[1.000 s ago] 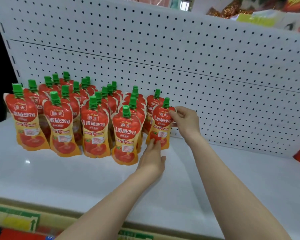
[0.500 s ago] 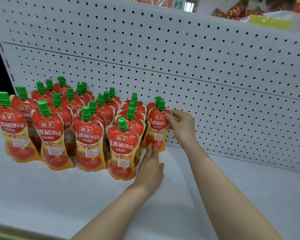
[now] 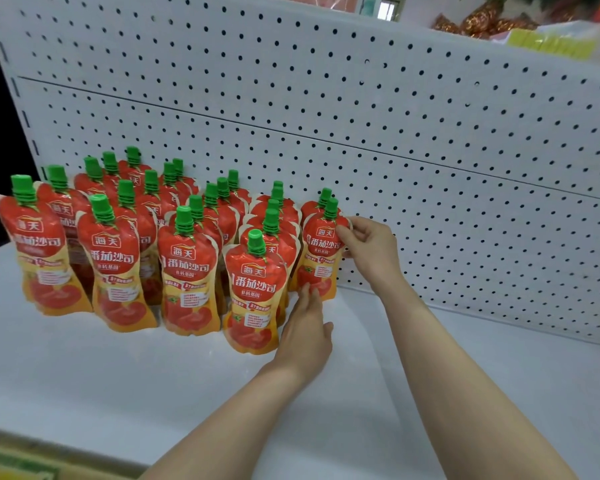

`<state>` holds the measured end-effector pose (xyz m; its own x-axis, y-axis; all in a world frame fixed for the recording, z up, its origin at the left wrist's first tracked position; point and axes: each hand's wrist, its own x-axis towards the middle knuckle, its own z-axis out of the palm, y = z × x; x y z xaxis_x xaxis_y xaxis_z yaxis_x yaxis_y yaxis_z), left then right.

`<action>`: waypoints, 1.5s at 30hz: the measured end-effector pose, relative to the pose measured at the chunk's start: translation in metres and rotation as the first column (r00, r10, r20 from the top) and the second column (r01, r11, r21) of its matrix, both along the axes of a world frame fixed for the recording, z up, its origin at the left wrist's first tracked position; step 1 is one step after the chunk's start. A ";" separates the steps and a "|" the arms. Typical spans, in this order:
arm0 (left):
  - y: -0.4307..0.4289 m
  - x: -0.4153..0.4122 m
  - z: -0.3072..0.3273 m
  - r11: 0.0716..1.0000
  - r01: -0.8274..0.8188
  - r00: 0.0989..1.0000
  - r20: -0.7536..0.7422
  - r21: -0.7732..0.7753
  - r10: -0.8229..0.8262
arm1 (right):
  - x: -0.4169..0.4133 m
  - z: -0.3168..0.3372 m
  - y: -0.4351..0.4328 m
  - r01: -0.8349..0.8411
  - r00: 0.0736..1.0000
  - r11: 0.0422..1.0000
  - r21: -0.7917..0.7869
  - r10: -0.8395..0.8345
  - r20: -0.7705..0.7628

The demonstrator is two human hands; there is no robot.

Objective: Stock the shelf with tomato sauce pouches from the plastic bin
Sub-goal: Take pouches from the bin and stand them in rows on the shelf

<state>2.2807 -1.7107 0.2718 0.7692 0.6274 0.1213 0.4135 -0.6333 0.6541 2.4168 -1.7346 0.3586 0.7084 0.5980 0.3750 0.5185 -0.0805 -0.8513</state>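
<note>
On the white shelf point(image 3: 118, 393), nearest the camera, the left hand point(image 3: 303, 332) lies with straight fingers touching the foot of the rightmost tomato sauce pouch point(image 3: 321, 251). Just beyond, the right hand point(image 3: 373, 244) pinches that upright pouch's upper edge. Rows of green-capped pouches point(image 3: 184, 268) stand to its left, before the pegboard point(image 3: 430, 161).

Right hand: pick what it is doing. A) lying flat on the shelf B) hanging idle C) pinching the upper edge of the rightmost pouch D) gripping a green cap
C: the right hand pinches the upper right edge of the rightmost pouch, below its green cap.
</note>
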 end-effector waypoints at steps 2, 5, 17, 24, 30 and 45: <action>0.000 0.000 0.000 1.000 -0.003 1.000 -0.003 -0.001 0.003 | 0.000 0.001 -0.001 -0.009 1.000 1.000 -0.006 0.009 -0.004; 0.001 0.000 -0.001 1.000 0.000 1.000 -0.017 -0.013 0.000 | 0.000 -0.001 -0.002 -0.022 1.000 0.999 -0.027 0.021 -0.021; -0.016 -0.019 0.015 0.995 0.079 0.995 0.063 -0.053 -0.076 | -0.021 -0.007 -0.075 0.205 0.974 0.967 -0.149 -0.187 0.124; -0.067 -0.058 0.035 0.992 0.118 0.950 0.283 0.054 -0.128 | -0.063 -0.013 -0.165 0.264 0.920 0.942 -0.209 -0.181 0.346; -0.128 -0.097 0.037 0.986 0.153 0.879 0.445 0.071 -0.169 | -0.098 -0.030 -0.252 0.281 0.858 0.948 -0.148 -0.179 0.481; -0.246 -0.156 -0.038 0.941 0.338 0.835 0.455 0.017 -0.308 | -0.175 -0.146 -0.405 0.357 0.792 0.929 -0.095 -0.247 0.559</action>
<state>2.1251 -1.9571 0.2342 0.8021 0.3704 0.4684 -0.1520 -0.6319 0.7600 2.2414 -2.1393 0.2128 0.5884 0.4840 0.6477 0.8038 -0.4367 -0.4039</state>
